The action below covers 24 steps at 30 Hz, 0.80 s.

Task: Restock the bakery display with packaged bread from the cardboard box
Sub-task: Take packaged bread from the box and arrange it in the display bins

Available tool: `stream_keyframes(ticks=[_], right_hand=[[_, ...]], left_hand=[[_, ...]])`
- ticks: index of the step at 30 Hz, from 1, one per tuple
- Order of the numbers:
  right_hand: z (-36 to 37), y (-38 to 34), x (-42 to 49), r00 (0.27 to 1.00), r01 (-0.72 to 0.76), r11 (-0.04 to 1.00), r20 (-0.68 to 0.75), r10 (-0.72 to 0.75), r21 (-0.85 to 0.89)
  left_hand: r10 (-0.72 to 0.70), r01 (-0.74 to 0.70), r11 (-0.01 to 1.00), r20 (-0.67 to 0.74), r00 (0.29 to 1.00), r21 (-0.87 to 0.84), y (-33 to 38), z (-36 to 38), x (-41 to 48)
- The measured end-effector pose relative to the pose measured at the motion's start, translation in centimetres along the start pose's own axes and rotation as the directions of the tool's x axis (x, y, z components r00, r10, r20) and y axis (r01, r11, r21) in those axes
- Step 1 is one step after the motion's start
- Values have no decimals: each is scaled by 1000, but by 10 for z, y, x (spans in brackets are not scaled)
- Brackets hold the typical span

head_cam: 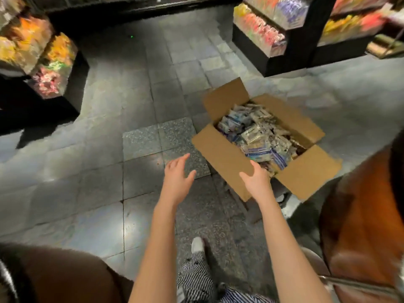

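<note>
— Where's the bread?
— The packaged bread [258, 132] fills the open cardboard box [306, 173] on the floor [98, 132], right of centre. The labels are too blurred to read.
— And the hands?
— The left hand [178, 179] and right hand [258, 181] are both spread, holding nothing, by the box's near flap.

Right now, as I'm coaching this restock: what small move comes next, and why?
Probably reach the right hand past the near flap of the cardboard box and grasp a bread packet: that hand is empty and nearest, and the open box holds many.
</note>
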State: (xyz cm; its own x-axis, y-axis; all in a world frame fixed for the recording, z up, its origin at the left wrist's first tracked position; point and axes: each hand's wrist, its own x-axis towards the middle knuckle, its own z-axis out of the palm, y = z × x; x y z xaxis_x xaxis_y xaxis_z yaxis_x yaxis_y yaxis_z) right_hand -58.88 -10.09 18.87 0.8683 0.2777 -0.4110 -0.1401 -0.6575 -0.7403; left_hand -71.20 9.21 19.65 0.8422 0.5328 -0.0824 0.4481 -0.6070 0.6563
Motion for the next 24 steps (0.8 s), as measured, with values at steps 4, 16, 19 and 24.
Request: stream_keyframes(ticks=[4, 16, 19, 24], right_hand=[[-20, 5, 52, 994, -82, 997, -78, 82, 9], [-38, 19, 166, 906, -372, 917, -158, 392, 143], [-39, 32, 189, 884, -422, 895, -152, 442, 144], [-51, 47, 229, 849, -488, 854, -128, 513, 181]], left_hand=[[65, -61, 998, 130, 989, -34, 25, 27, 70], [119, -104, 993, 435, 893, -57, 71, 95, 250], [92, -81, 996, 502, 860, -45, 75, 113, 271], [37, -29, 999, 538, 842, -24, 79, 147, 304]])
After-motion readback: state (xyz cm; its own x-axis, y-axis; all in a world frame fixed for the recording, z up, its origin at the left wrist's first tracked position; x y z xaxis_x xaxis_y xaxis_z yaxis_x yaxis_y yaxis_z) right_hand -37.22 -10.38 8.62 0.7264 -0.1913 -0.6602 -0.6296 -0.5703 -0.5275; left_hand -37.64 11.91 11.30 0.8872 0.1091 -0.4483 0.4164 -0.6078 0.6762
